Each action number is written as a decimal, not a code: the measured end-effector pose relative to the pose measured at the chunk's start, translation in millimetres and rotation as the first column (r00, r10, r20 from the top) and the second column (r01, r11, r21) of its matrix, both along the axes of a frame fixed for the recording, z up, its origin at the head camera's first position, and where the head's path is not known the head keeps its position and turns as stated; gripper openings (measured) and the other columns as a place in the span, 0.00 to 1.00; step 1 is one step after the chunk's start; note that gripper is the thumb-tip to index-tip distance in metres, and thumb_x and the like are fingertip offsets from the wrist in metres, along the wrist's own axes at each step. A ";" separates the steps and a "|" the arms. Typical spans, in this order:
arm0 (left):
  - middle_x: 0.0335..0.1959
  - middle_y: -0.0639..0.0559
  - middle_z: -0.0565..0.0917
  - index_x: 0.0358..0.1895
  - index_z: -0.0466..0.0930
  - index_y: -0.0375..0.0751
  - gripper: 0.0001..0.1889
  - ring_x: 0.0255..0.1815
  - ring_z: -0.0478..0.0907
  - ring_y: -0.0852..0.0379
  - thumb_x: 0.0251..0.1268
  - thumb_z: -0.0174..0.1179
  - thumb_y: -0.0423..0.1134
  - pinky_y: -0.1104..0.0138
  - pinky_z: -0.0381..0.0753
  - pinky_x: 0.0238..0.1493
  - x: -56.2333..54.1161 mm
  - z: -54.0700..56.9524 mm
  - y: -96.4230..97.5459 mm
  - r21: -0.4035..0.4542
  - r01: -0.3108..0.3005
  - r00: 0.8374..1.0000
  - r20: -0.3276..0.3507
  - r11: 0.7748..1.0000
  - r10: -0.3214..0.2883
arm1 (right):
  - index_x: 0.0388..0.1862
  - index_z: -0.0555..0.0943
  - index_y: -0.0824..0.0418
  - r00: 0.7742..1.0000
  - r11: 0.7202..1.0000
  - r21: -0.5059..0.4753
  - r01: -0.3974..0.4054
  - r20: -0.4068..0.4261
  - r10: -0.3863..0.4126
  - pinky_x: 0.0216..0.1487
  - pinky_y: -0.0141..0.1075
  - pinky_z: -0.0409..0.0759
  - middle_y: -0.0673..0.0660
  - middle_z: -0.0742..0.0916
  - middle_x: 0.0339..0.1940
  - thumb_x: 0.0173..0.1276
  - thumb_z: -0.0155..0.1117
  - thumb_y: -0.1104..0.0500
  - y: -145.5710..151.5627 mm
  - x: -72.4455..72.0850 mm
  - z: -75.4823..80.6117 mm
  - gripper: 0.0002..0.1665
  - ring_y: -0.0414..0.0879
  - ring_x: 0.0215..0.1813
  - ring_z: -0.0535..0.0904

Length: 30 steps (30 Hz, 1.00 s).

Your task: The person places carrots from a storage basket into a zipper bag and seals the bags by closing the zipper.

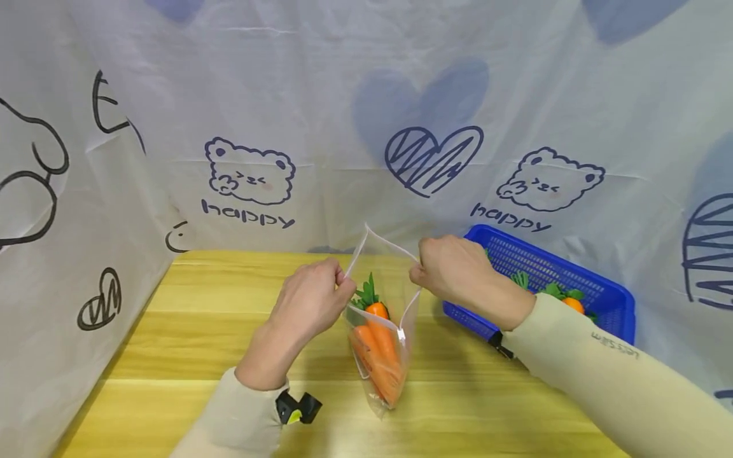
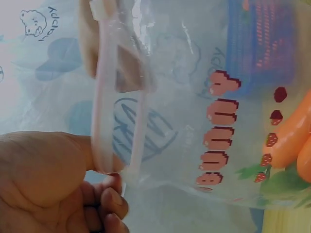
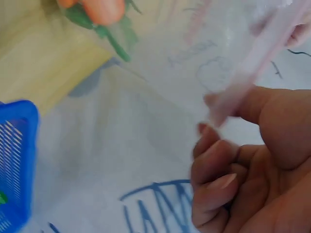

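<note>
A clear zip bag (image 1: 395,270) with a white-edged mouth hangs open above the table, its slider (image 1: 401,334) at the near side. Inside lie carrots (image 1: 385,346) with green tops, their tips toward the bag's bottom. My left hand (image 1: 303,302) pinches the left edge of the mouth between thumb and fingers. On the opposite edge, the right hand (image 1: 458,267) pinches too, its other fingers curled in the right wrist view. Pink-red lettering (image 2: 218,131) is printed on the bag in the left wrist view.
A blue plastic basket (image 1: 621,299) stands at the right behind my right forearm, with leafy green and orange items (image 1: 572,305) in it. Pale cloth (image 1: 326,127) with bear and heart drawings hangs behind and beside the wood-grain table (image 1: 200,318).
</note>
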<state>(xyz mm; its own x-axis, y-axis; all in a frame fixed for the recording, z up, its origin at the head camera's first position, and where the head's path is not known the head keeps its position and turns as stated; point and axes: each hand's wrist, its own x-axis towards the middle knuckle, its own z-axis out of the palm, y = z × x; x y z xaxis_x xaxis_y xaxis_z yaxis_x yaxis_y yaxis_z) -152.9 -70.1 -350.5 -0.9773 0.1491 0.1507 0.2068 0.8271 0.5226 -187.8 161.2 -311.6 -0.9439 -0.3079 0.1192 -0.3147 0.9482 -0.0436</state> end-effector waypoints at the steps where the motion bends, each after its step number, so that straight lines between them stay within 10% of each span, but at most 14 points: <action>1: 0.23 0.51 0.77 0.31 0.77 0.45 0.07 0.26 0.74 0.50 0.67 0.55 0.41 0.60 0.70 0.26 -0.5 0.9 -1.3 -0.011 0.006 1.000 0.008 1.000 -0.006 | 0.24 0.73 0.55 0.999 1.000 -0.009 0.003 0.034 -0.002 0.18 0.45 0.70 0.51 0.76 0.18 0.65 0.63 0.54 1.5 -2.0 -1.8 0.12 0.50 0.21 0.73; 10: 0.15 0.55 0.65 0.19 0.67 0.48 0.12 0.19 0.66 0.51 0.61 0.53 0.38 0.61 0.61 0.21 -6.2 16.4 -19.2 -0.092 -0.086 0.986 -0.151 0.992 0.071 | 0.19 0.73 0.53 0.998 0.998 -0.054 0.031 0.058 -0.027 0.20 0.46 0.69 0.50 0.76 0.17 0.61 0.63 0.56 1.7 -9.3 0.0 0.13 0.51 0.22 0.74; 30: 0.18 0.52 0.72 0.21 0.71 0.45 0.11 0.23 0.72 0.48 0.61 0.57 0.36 0.56 0.74 0.23 -8.1 6.8 -16.1 -0.239 -0.018 0.979 -0.200 0.971 -0.031 | 0.23 0.73 0.53 0.998 0.969 -0.238 0.067 0.026 -0.062 0.25 0.40 0.66 0.51 0.74 0.18 0.75 0.55 0.52 36.2 -5.6 -6.0 0.17 0.48 0.22 0.73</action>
<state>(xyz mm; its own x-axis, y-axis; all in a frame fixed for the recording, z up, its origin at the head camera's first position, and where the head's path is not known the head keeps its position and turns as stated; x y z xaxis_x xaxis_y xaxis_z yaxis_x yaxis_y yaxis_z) -161.0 -86.2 -343.7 -0.9296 0.2105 0.3027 0.2924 0.9210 0.2575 -193.4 197.4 -317.6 -0.9635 -0.2109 0.1647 -0.2503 0.9280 -0.2762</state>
